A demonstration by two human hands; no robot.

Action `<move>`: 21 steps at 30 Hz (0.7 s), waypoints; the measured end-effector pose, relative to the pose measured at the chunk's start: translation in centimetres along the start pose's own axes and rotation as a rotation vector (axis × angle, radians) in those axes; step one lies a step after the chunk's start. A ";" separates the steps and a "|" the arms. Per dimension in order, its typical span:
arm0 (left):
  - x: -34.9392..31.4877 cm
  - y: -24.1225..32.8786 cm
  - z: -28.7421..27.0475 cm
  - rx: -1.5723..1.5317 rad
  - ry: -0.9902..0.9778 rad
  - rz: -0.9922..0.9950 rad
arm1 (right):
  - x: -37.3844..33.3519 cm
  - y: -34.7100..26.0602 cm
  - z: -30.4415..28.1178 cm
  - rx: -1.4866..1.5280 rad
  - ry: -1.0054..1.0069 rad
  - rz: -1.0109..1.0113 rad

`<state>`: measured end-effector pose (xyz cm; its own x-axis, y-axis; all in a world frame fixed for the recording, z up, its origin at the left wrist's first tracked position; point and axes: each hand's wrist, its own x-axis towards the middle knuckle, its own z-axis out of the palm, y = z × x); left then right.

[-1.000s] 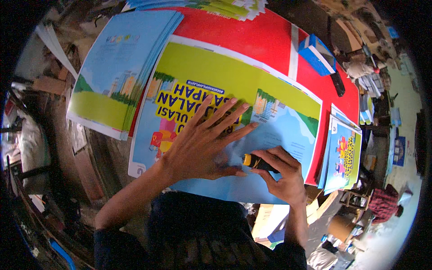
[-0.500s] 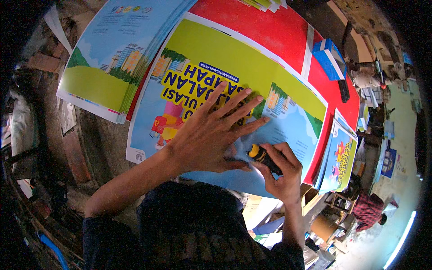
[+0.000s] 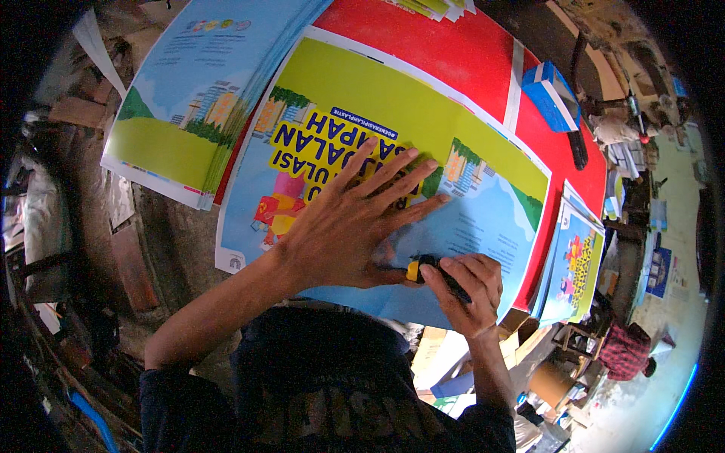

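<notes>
A large printed sheet (image 3: 483, 219) in light green and light blue, with bold lettering and drawn buildings, lies over a red tabletop. My left hand (image 3: 362, 204) rests flat on its middle, fingers spread. In my right hand (image 3: 470, 291) is a stubby black tool with a yellow end (image 3: 413, 271), held low over the sheet's near part. The yellow end sits right beside my left thumb. Its working tip is hidden, so I cannot tell its exact kind.
A thick stack of similar prints (image 3: 158, 151) stands on the left. Another pile of prints (image 3: 578, 264) lies at the right edge of the red tabletop (image 3: 423, 49). A blue-and-white block (image 3: 551, 94) sits at the far right. A person in a checked shirt (image 3: 625, 351) is farther off.
My right hand has shifted slightly left and turned, bringing the tool's yellow end up to my left thumb. My left hand stays spread in about the same place.
</notes>
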<state>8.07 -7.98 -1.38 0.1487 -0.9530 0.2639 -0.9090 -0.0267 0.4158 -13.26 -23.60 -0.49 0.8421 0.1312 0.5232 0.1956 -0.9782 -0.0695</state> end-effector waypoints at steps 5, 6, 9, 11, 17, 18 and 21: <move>0.0 0.0 -0.3 0.026 -0.009 0.014 | 0.5 0.3 0.1 0.064 0.004 0.017; 0.0 0.1 -0.2 0.009 -0.004 0.006 | 0.8 0.5 0.0 0.137 -0.026 0.075; -0.1 0.3 -0.5 -0.011 -0.036 -0.017 | 2.7 0.2 -0.8 0.335 -0.176 0.470; 0.0 0.4 -0.6 0.010 -0.045 -0.008 | 2.8 0.3 -1.1 0.341 -0.178 0.458; 0.3 0.7 -0.8 0.045 -0.066 -0.009 | 3.5 -0.4 -1.3 0.586 -0.178 0.717; 0.3 0.7 -0.9 0.054 -0.075 -0.016 | 3.6 -0.5 -1.4 0.583 -0.164 0.723; 0.8 0.8 -0.9 0.063 -0.077 -0.006 | 3.3 -0.7 -1.9 0.639 -0.170 0.832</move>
<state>7.82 -8.47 -0.08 0.1259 -0.9731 0.1932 -0.9312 -0.0488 0.3612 -11.50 -22.82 2.88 0.8817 -0.4715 -0.0164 -0.2881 -0.5106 -0.8101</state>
